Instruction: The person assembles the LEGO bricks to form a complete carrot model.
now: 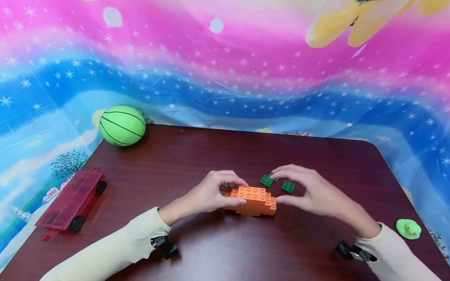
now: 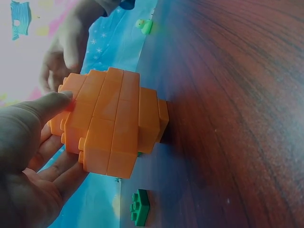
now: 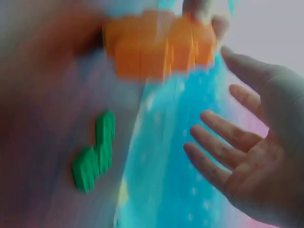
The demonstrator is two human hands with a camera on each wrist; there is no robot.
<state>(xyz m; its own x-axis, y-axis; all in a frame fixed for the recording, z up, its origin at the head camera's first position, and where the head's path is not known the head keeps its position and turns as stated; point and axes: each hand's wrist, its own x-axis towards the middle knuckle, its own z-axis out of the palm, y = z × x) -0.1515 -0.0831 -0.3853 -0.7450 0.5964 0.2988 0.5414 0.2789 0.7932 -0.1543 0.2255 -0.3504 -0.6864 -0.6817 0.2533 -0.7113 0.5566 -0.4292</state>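
Note:
In the head view my left hand [image 1: 212, 194] grips the left end of a stepped build of orange toy bricks [image 1: 250, 201]. Its thumb lies on the near side, its fingers on the far side. The left wrist view shows this orange build [image 2: 104, 109] with the thumb pressed on its studded top edge. My right hand [image 1: 309, 191] stands at the build's right end, thumb and fingers spread apart. Nothing lies in the right palm [image 3: 266, 180] in the blurred right wrist view. Beyond the build lie green bricks [image 1: 266, 180], one partly covered by the right fingertips.
Another green brick [image 1: 288, 186] lies between the right thumb and fingers in the head view. A green ball [image 1: 122, 126] sits at the table's far left corner. A red translucent toy wagon [image 1: 72, 201] stands left, a light green toy duck [image 1: 408, 228] right.

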